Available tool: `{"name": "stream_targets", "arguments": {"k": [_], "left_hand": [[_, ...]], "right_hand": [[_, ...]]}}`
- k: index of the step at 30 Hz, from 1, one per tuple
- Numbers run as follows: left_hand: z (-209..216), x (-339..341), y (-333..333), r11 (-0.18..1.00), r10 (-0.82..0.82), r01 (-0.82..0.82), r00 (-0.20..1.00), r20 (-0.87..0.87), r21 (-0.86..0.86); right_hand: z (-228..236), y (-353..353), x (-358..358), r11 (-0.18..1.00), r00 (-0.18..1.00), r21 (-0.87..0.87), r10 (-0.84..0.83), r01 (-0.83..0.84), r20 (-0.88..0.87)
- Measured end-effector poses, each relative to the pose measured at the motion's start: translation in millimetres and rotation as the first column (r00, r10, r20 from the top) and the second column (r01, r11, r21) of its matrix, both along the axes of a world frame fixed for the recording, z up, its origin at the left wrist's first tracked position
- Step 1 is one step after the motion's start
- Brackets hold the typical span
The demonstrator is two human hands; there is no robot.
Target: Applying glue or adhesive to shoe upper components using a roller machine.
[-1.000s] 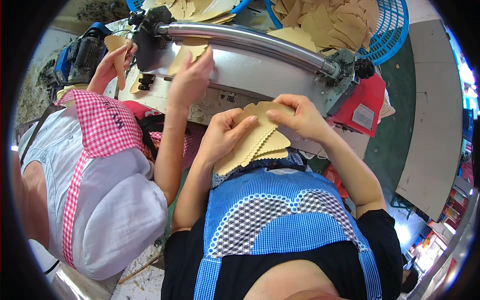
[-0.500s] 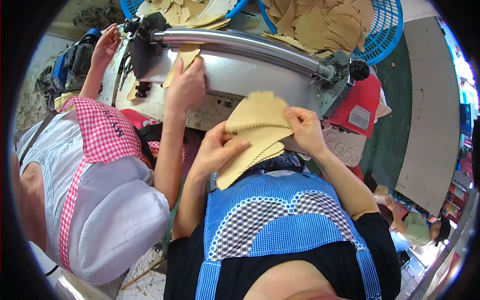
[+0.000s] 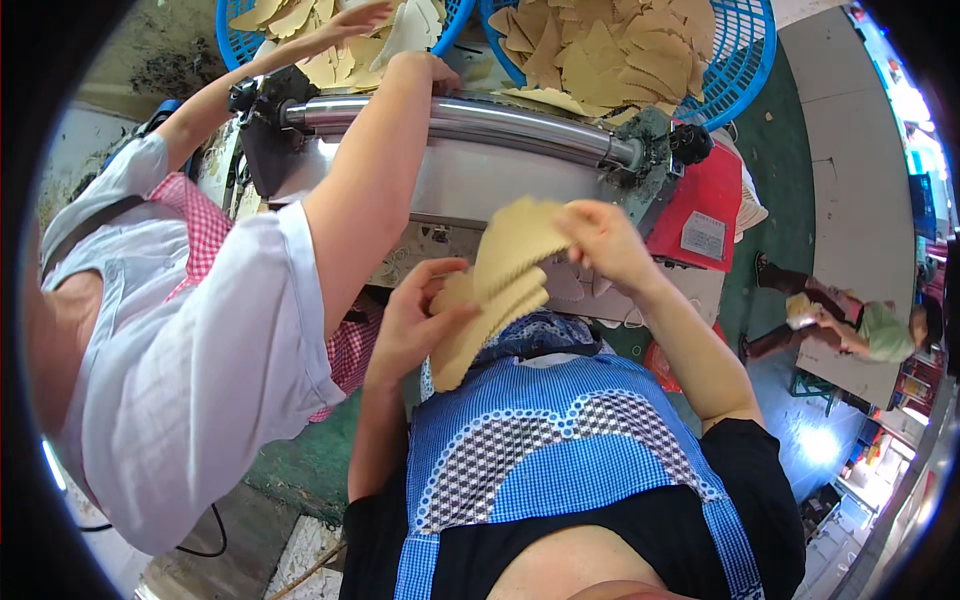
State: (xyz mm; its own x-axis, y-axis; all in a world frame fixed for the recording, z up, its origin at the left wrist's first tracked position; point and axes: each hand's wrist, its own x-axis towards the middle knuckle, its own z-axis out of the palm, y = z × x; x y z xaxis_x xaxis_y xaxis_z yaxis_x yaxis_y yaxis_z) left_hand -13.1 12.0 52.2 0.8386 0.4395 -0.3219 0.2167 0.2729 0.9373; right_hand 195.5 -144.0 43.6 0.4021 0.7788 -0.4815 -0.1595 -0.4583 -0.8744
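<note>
In front of my apron I hold several thin tan zigzag-edged pieces (image 3: 486,318), possibly leather, overlapping like a fan. My left hand (image 3: 412,318) grips the lower pieces along their left side, thumb on top. A further tan piece (image 3: 518,238), slightly blurred, is pinched at its upper right corner by my right hand (image 3: 606,246); it rests over or just above the others. Both hands are closed on the pieces. Just beyond them stands a machine with shiny metal rollers (image 3: 480,123) and a flat metal plate (image 3: 500,180).
A co-worker at my left stretches one arm (image 3: 375,170) across the rollers and the other toward a blue basket (image 3: 462,20) of tan pieces. Another blue basket (image 3: 752,88) of pieces stands behind the machine. A red box (image 3: 690,215) is at its right end. Someone walks (image 3: 850,325) at far right.
The co-worker's hands have moved from the machine's front to beyond the rollers, near the baskets. My right hand has shifted the top piece slightly; my left hand still holds the lower ones.
</note>
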Motion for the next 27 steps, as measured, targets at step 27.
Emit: {"name": "stream_targets", "arguments": {"k": [27], "left_hand": [[-16,0,19,0.979,-0.179,0.166,0.979,-0.099,-0.12]], "right_hand": [[-10,22,15,0.776,0.726,0.021,-0.579,0.63,-0.372]]}}
